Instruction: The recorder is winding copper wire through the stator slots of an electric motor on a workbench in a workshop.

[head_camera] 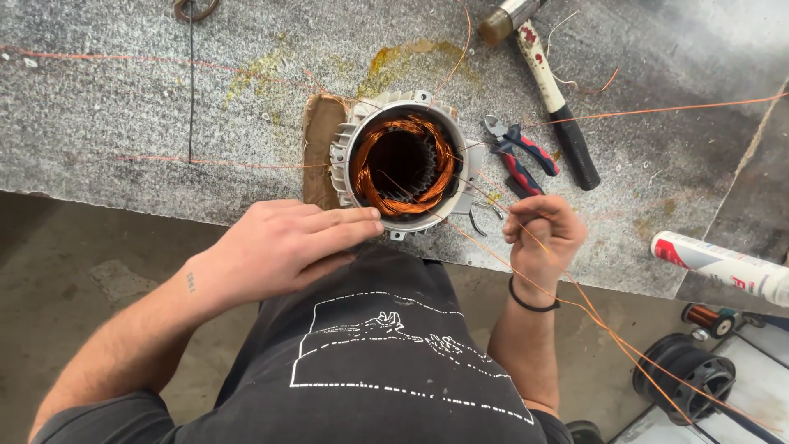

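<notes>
Honestly, the thin copper wire (pixel 575 288) pinched in the closed right hand (pixel 542 234) could get kinked or snapped against the motor housing (pixel 403 160) on the worktop (pixel 123 107), steadied by the flat, open left hand (pixel 283 247).

Left hand (pixel 283 242) lies flat, palm down, fingers extended together to the right, forearm angling in from lower left. Right hand (pixel 542 233) is raised, fingers curled and pinched, a dark band circling its wrist.
</notes>
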